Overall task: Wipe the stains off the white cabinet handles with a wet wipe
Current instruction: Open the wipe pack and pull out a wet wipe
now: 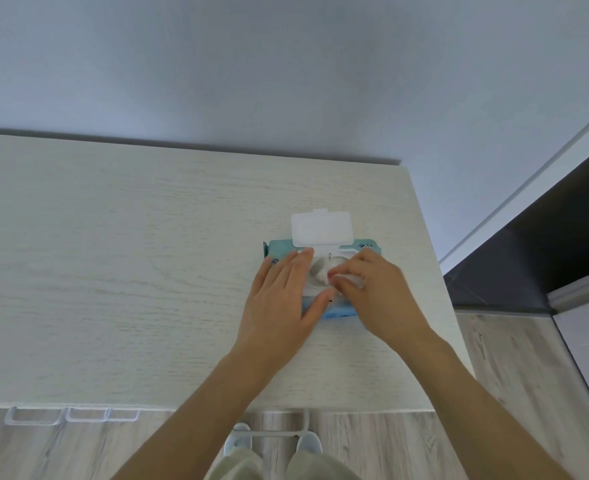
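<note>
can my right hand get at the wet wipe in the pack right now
Probably yes. The pack's lid is flipped open, and the right hand is already at the opening, its fingertips on the wet wipe. The left hand lies flat on the pack, leaving the opening uncovered.

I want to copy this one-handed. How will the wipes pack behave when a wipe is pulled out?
The wipes pack looks soft, so it probably lifts or slides with the pull; the left hand lies flat on it. The wipe, pinched by the right hand, looks limp.

Head view, steeply down onto cabinet top
</note>
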Action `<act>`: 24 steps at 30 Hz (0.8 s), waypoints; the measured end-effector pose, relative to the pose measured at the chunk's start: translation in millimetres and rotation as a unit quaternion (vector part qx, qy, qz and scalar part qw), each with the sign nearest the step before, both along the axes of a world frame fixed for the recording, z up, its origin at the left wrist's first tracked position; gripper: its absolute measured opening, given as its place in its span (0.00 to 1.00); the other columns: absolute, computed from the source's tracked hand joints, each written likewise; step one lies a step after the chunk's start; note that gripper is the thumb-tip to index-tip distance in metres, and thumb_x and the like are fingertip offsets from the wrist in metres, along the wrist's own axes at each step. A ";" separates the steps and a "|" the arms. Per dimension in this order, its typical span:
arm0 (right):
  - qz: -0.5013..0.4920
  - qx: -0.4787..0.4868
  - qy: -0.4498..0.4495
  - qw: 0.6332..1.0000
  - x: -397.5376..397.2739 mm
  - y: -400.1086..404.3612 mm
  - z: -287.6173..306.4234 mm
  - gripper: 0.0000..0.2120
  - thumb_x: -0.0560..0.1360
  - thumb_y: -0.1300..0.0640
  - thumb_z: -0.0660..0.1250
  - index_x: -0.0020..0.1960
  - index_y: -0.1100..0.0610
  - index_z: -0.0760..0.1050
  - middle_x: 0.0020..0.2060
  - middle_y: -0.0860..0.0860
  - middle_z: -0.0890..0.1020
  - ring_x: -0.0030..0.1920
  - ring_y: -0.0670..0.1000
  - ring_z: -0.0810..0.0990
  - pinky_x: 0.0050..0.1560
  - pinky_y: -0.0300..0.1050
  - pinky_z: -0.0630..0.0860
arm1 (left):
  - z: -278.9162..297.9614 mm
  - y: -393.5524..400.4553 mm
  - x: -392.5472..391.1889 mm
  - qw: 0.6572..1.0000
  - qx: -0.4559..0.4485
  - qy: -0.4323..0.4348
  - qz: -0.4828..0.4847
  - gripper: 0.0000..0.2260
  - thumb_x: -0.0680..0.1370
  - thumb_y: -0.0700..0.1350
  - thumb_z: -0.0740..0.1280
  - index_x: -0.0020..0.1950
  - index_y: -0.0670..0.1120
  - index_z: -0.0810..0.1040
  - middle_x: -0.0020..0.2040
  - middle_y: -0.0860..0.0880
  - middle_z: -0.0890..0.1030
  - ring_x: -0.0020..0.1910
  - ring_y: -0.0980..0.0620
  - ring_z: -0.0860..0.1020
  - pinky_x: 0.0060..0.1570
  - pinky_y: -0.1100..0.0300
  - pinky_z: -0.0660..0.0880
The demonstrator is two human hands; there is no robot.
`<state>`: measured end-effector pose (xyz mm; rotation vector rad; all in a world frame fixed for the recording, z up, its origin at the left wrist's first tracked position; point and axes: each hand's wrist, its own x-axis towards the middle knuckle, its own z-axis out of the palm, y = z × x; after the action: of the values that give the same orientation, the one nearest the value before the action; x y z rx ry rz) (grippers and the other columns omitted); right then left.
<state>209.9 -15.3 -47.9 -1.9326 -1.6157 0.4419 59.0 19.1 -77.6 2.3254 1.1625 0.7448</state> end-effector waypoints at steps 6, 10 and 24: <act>-0.048 -0.026 0.092 0.994 9.4 -1.5 0.0 0.08 0.77 0.59 0.65 0.52 0.52 0.81 0.43 0.43 0.72 0.42 0.35 0.72 0.45 0.17 0.64 | -0.1 -3.2 6.4 0.997 0.041 0.054 -0.042 0.26 0.80 0.58 0.53 0.72 0.44 0.67 0.70 0.48 0.70 0.72 0.50 0.65 0.73 0.51 0.55; -0.148 0.012 0.170 0.974 20.9 -6.8 5.9 0.08 0.77 0.56 0.65 0.46 0.43 0.78 0.44 0.41 0.74 0.43 0.33 0.73 0.43 0.18 0.67 | -1.9 -0.6 6.3 0.986 0.126 0.094 -0.050 0.24 0.79 0.54 0.53 0.67 0.42 0.74 0.66 0.45 0.75 0.67 0.46 0.72 0.67 0.44 0.64; -0.092 0.078 0.070 0.990 14.0 -12.1 -5.6 0.08 0.77 0.61 0.66 0.52 0.54 0.81 0.46 0.44 0.72 0.46 0.30 0.72 0.48 0.20 0.67 | -11.0 -3.2 6.5 0.969 0.182 0.162 -0.044 0.23 0.79 0.54 0.52 0.67 0.43 0.74 0.67 0.47 0.74 0.68 0.46 0.71 0.65 0.41 0.67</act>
<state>223.8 -27.4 -53.4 -1.8671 -1.3286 0.3564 65.5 15.9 -88.6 2.8719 1.1173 0.6003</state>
